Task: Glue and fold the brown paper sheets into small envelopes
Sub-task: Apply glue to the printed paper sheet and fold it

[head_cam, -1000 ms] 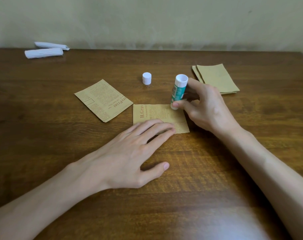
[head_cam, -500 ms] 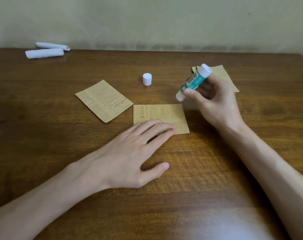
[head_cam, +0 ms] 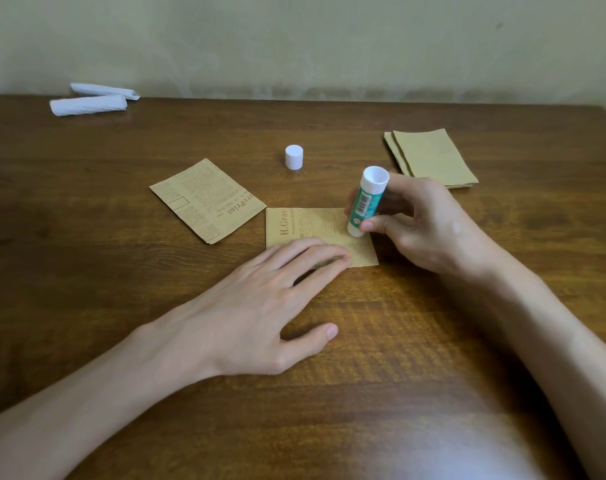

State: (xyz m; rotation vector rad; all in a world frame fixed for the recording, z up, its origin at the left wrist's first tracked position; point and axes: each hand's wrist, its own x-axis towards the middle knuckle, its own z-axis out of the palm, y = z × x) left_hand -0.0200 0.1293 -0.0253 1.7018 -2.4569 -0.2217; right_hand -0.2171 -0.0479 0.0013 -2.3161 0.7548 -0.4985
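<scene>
A folded brown printed sheet [head_cam: 315, 226] lies in the middle of the wooden table [head_cam: 121, 306]. My left hand [head_cam: 260, 306] rests flat on its near edge with straight fingers. My right hand [head_cam: 422, 226] grips a green and white glue stick [head_cam: 365, 204], nearly upright, its lower tip touching the sheet near the right edge. The stick's white cap [head_cam: 294, 156] stands apart behind the sheet. Another printed brown piece [head_cam: 208, 200] lies to the left.
A stack of plain brown sheets [head_cam: 433, 157] sits at the back right. Two white rolled papers [head_cam: 90, 100] lie at the far left corner, near the wall.
My right hand had lifted the glue stick off the sheet and tilted it; it has now come back down and forward, tip on the sheet's right side. My left hand stayed still.
</scene>
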